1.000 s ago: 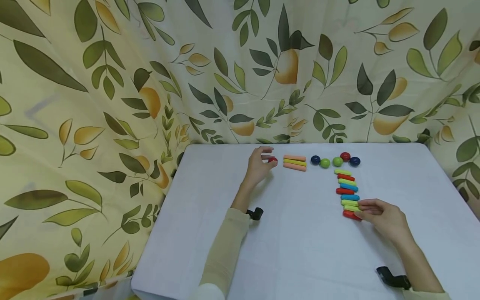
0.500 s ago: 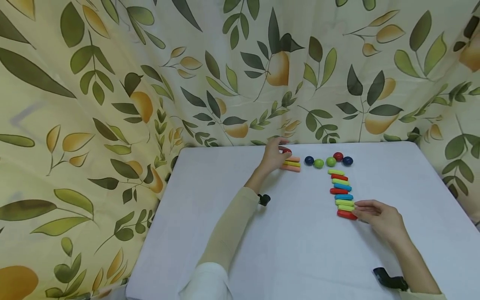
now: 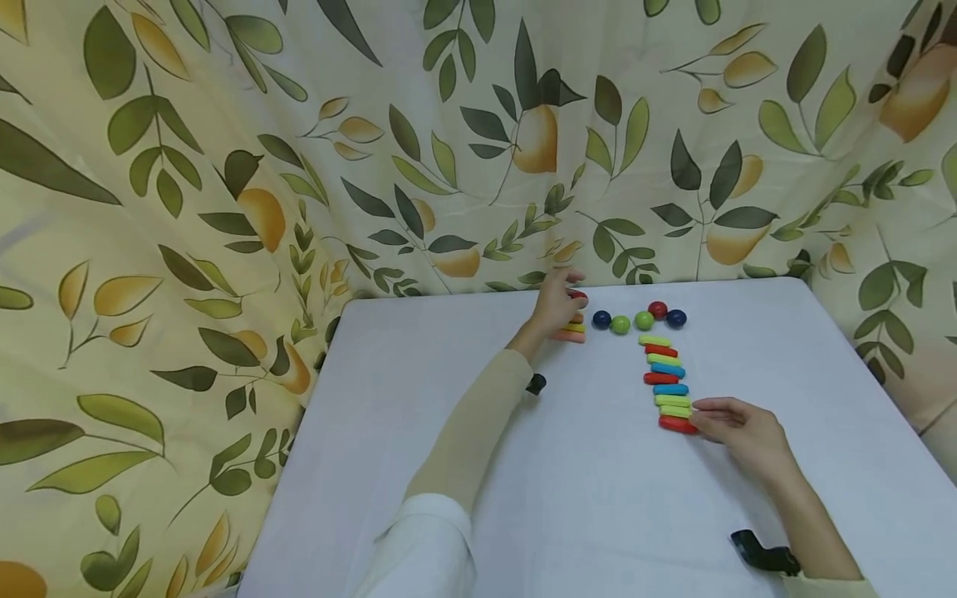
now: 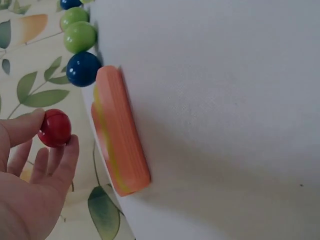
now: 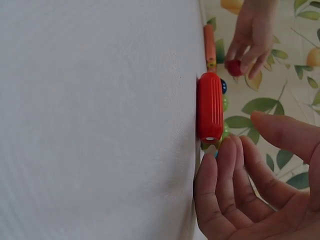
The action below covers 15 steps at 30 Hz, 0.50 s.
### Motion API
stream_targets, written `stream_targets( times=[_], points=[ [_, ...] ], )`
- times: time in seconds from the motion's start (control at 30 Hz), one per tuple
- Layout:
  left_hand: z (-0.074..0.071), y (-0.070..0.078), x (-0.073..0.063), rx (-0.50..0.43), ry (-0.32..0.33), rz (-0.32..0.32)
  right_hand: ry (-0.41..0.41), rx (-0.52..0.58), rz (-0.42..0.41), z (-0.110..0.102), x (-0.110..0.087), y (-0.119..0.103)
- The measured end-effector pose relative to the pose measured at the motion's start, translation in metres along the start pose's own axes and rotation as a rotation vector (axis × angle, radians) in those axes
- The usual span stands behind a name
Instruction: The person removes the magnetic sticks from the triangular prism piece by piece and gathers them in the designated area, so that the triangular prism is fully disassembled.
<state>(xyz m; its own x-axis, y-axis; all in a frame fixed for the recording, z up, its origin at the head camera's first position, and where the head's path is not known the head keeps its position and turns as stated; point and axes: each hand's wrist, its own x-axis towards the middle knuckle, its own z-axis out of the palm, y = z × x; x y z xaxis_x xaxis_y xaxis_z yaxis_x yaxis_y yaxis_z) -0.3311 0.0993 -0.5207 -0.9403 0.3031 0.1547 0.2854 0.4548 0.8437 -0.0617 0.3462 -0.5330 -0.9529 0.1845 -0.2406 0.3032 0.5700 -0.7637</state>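
Observation:
My left hand [image 3: 553, 306] pinches a glossy red ball [image 4: 55, 128] between thumb and fingertips. It is held in the air above the far end of three sticks lying side by side, an orange one [image 4: 122, 130] nearest me with a yellow one [image 4: 107, 137] in the middle. My right hand [image 3: 748, 436] rests beside the near end of a column of coloured sticks, fingertips by the right end of a red grooved stick [image 3: 676, 424]. Its fingers are loosely bent, the thumb stands apart, and nothing is gripped. Contact with the column cannot be told.
Further right along the far table edge sit two dark blue balls [image 3: 601, 319], two green balls [image 3: 620, 325] and another red ball [image 3: 658, 310]. The column of lime, red and blue sticks [image 3: 668, 370] runs toward me from them. Behind the white table [image 3: 419, 399] hangs a leaf-patterned curtain [image 3: 463, 208].
The left hand has carried the red ball rightward, from left of the orange and yellow sticks to over their far side. The right hand stays by the column. The head view has shifted slightly.

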Motion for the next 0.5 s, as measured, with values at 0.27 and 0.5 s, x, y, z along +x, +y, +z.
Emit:
stream_targets(
  times=[0.27,0.5],
  points=[
    [0.013,-0.004,0.011,0.117,0.012,-0.017,-0.009,0.023,0.025,0.003,0.001,0.001],
    [0.026,-0.006,0.018,0.224,-0.006,0.000,-0.008,0.031,0.023,0.001,-0.004,0.003]
  ],
)
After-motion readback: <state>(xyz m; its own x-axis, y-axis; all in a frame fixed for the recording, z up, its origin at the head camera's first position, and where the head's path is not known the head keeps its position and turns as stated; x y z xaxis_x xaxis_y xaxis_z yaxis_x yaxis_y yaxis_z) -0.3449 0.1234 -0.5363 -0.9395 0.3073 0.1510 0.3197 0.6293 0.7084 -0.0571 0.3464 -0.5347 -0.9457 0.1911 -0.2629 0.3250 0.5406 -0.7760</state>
